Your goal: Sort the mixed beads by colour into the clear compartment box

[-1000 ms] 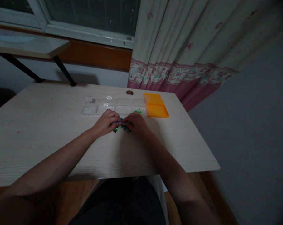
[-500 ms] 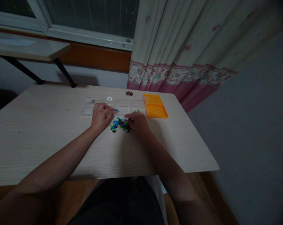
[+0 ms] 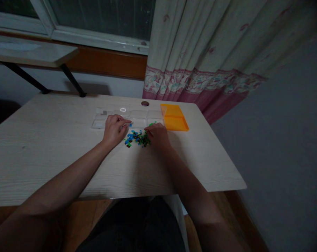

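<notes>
A heap of tiny blue, green and dark brown pieces (image 3: pixel 138 138) lies on the desk in front of a clear plastic compartment tray (image 3: pixel 138 119). My left hand (image 3: pixel 115 128) rests over the tray's front edge, index finger stretched out and thumb apart. Just below its fingertips a small blue piece (image 3: pixel 130 125) shows in a compartment. At the right edge of the heap is my right hand (image 3: pixel 158 135), its fingers drawn together; whatever they hold is too small to make out. A few green pieces (image 3: pixel 152 124) sit in the tray's front right compartment, behind that hand.
An orange plastic box (image 3: pixel 176 123) stands open at the tray's right end. A round cable hole (image 3: pixel 145 103) is at the back of the wooden desk (image 3: pixel 69 154). A raised shelf (image 3: pixel 50 57) on black legs stands back left, and a curtain (image 3: pixel 189 59) hangs behind.
The blue piece at my left fingertips now sits just below them, and the index finger has lifted slightly off it. My right hand has shifted slightly right along the heap.
</notes>
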Tool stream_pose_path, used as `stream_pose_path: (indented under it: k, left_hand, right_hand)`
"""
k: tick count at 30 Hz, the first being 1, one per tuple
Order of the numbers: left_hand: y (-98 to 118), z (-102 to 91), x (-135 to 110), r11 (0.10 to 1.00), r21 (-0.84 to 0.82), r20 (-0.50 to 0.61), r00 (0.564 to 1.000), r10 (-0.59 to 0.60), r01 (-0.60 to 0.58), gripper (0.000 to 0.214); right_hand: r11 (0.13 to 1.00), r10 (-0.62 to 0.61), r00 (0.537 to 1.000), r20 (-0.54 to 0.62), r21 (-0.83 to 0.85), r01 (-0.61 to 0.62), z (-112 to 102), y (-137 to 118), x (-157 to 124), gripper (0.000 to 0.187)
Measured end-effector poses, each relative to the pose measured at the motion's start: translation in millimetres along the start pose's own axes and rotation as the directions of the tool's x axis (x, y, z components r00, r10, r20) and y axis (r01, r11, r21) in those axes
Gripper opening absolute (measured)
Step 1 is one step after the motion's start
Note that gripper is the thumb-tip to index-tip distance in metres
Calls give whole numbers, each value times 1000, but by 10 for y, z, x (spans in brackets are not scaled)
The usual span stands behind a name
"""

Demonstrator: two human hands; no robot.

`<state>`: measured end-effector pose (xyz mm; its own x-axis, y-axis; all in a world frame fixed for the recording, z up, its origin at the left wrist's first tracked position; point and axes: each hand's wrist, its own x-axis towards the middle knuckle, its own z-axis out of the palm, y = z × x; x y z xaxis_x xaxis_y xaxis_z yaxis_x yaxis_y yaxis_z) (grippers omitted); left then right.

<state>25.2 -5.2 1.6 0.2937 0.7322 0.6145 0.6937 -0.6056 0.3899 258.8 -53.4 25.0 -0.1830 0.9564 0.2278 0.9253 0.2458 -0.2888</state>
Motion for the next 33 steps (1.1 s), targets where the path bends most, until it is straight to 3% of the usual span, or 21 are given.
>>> stream_pose_path:
  k: [6,10,13,26,33]
  left_hand:
    - [84,-42,-31,992,-79,125,987,103,-94,24]
    - [134,-40,-70,956,-153,276,918,286,-252,26]
    - [154,-31,-86,945,-135,328,887,326,-298,28]
    - [111,-36,-103,949,-117,338,887,314,-292,29]
    - [76,-73,-104,928,-121,355,857,373,-353,42]
  right_hand:
    - [996,-90,994,59,-7,90,8,63,18,25]
    - [990,-136,985,109,-32,140,-39,57,2,24]
    - [988,-137,983,124,-56,145,-91,60,-14,24]
    - [984,-111,979,172,-117,132,-137,98,-12,20]
    - [988,-89,980,178,-106,109,-111,115,9,19]
